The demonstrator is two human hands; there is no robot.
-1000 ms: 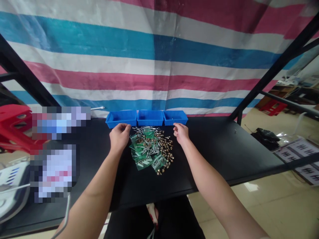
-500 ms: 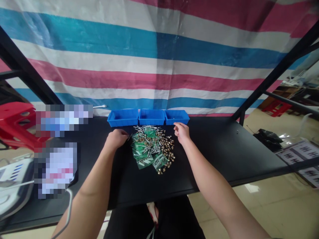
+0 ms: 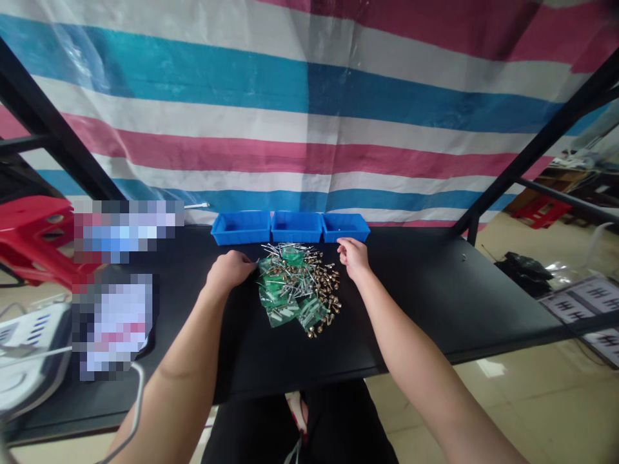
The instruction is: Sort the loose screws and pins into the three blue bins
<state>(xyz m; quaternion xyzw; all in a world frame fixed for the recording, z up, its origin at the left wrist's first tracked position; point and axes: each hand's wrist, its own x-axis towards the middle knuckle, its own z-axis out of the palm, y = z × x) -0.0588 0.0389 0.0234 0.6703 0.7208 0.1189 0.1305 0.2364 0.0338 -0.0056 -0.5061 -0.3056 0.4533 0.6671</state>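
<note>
A mixed pile lies on the black table: long silver screws (image 3: 302, 283), brass-coloured fittings with round heads (image 3: 333, 303), and small green packets (image 3: 282, 314) with pale pieces inside. At the pile's upper left edge is my left hand (image 3: 233, 268), its thumb and fingers closed together beside a packet. My right hand (image 3: 354, 256) hovers just in front of the right blue bin (image 3: 355, 237), fingers curled and pinched. Whatever either hand pinches is too small or hidden to make out. A tiny bright piece shows inside the right bin.
Two more blue bins, the middle one (image 3: 296, 234) and the left one (image 3: 242, 237), stand in the same row against a striped sheet (image 3: 232, 154). A white device (image 3: 33, 361) with a cable sits at the left. Black frame posts (image 3: 512, 164) flank the table.
My left hand has moved slightly right, closer to the pile; the thin piece earlier visible at its fingertips no longer shows clearly. My right hand stays near the right bin. The view shifted slightly.
</note>
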